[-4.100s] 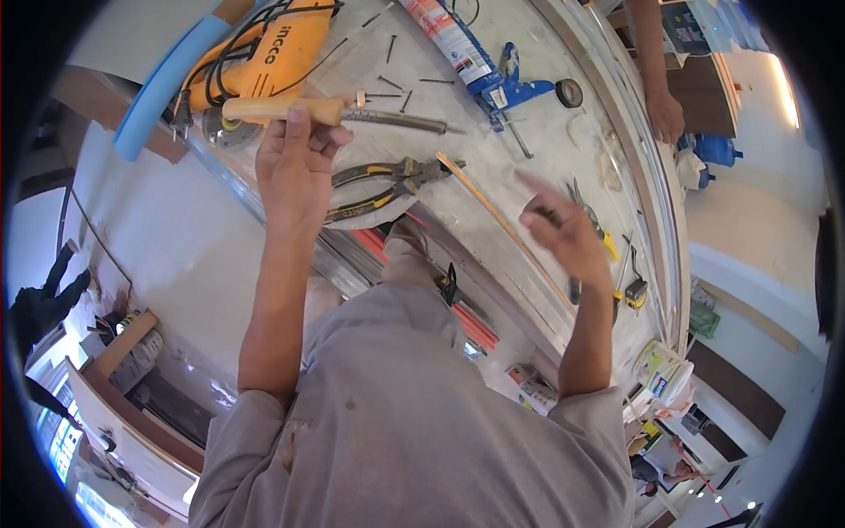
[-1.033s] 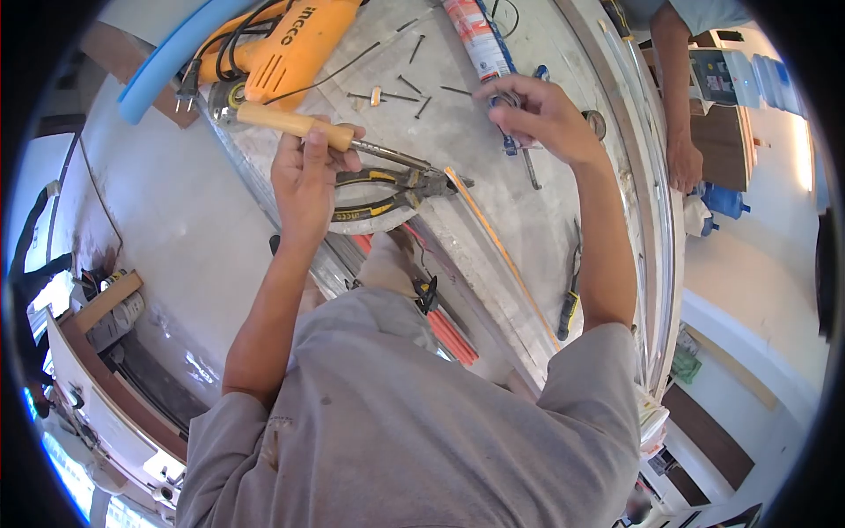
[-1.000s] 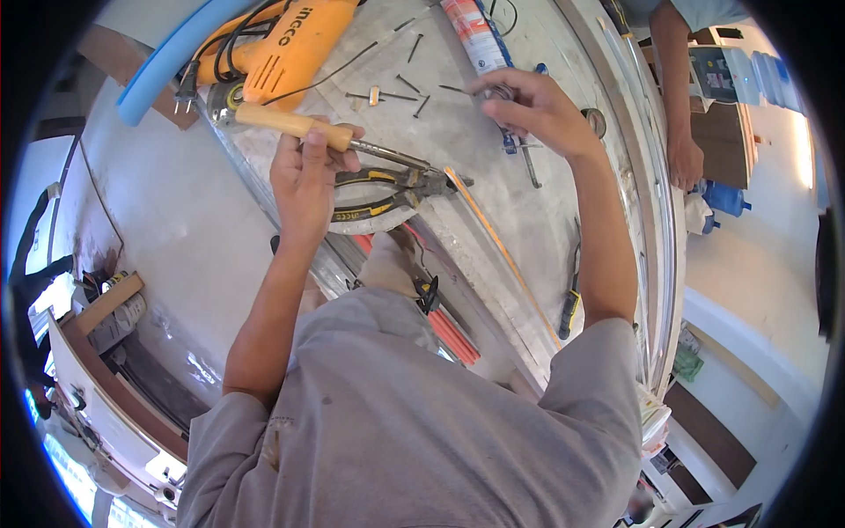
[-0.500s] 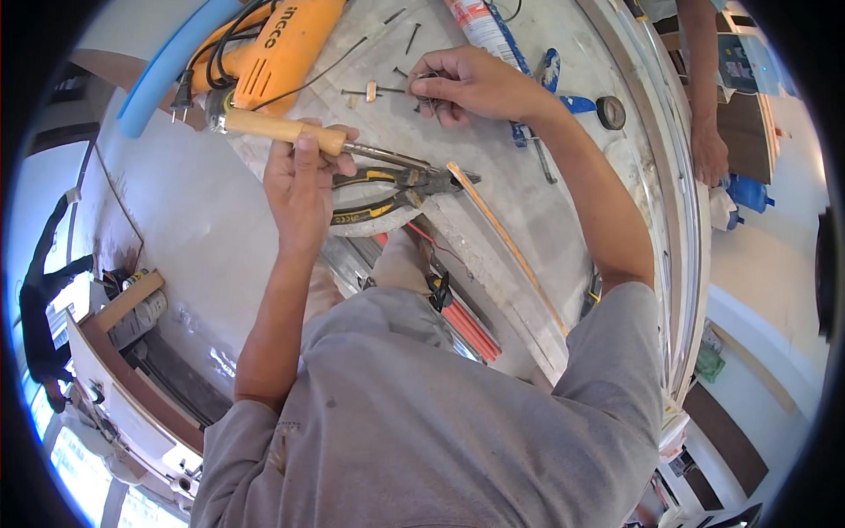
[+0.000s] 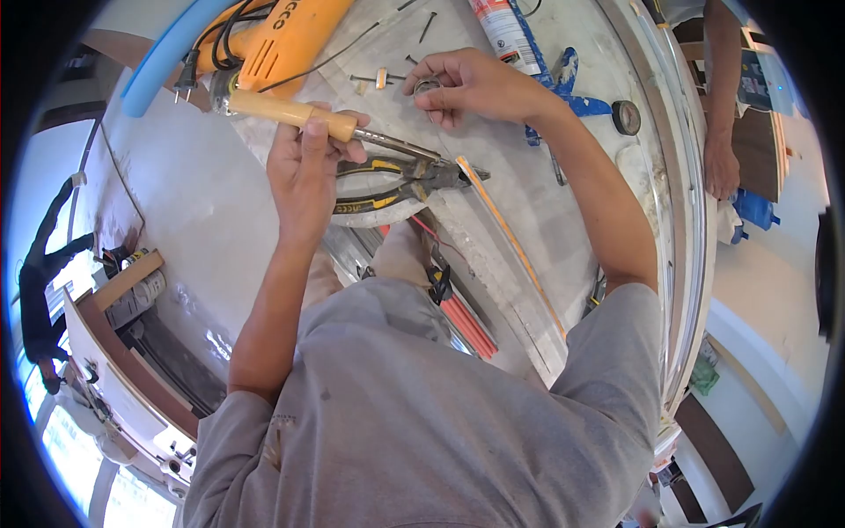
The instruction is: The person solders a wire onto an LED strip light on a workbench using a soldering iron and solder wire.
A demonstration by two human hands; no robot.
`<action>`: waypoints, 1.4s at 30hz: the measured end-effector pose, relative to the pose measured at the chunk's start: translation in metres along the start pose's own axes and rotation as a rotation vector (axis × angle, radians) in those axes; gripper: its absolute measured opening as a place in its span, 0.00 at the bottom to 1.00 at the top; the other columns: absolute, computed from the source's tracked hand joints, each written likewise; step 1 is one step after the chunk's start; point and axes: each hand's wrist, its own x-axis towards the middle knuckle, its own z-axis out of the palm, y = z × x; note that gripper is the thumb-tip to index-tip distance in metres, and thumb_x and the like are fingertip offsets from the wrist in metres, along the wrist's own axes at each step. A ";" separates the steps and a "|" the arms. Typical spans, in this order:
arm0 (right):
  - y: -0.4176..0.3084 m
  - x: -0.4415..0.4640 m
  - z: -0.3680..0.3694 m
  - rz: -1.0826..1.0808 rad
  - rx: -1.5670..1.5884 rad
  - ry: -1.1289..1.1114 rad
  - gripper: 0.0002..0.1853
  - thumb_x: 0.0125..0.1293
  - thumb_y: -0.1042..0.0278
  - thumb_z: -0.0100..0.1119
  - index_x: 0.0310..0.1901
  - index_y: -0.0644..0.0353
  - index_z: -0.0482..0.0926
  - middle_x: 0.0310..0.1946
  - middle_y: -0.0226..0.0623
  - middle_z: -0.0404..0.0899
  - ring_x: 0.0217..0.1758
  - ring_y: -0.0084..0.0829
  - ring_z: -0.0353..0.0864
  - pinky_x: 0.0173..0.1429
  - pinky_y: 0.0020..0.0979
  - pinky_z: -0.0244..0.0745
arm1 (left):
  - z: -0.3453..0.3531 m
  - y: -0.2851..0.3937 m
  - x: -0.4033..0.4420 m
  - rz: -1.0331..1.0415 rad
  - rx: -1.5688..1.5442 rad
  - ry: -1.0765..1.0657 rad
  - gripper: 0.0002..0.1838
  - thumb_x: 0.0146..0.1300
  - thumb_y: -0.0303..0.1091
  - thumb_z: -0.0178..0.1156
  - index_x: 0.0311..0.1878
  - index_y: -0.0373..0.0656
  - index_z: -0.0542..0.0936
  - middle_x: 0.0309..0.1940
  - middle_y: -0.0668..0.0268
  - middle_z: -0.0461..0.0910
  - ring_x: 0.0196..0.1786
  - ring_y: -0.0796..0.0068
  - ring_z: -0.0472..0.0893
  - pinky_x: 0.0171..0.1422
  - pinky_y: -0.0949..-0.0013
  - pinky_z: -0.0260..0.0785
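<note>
My left hand [image 5: 304, 172] is closed around the wooden handle of a soldering iron [image 5: 290, 115], its metal shaft pointing right over the bench. In my right hand [image 5: 484, 88], the fingers pinch a small coil of solder wire [image 5: 427, 85], with a thin end hanging below. Beneath the iron's shaft lie combination pliers [image 5: 387, 187] with black and yellow handles. The iron's tip is close to the end of a narrow orange-edged strip [image 5: 510, 236], though I cannot tell whether they touch.
An orange power tool [image 5: 295, 44] with a black cord lies at the upper left. Several screws [image 5: 429, 26], a caulking gun [image 5: 568, 97] holding a tube, and a tape roll [image 5: 626, 117] are on the bench [image 5: 563, 211]. Another person's hand [image 5: 722, 172] rests at the right.
The view has shifted slightly, so bench items sit a little lower and to the right. My right hand's fingers have turned, showing the coil more clearly. The left hand keeps its grip.
</note>
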 end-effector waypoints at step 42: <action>0.002 -0.003 0.002 -0.053 -0.160 -0.046 0.15 0.66 0.65 0.62 0.53 0.60 0.79 0.22 0.22 0.75 0.23 0.12 0.66 0.28 0.19 0.62 | 0.006 -0.002 0.000 0.045 0.122 -0.019 0.15 0.76 0.39 0.46 0.52 0.33 0.67 0.44 0.47 0.81 0.34 0.75 0.81 0.42 0.74 0.73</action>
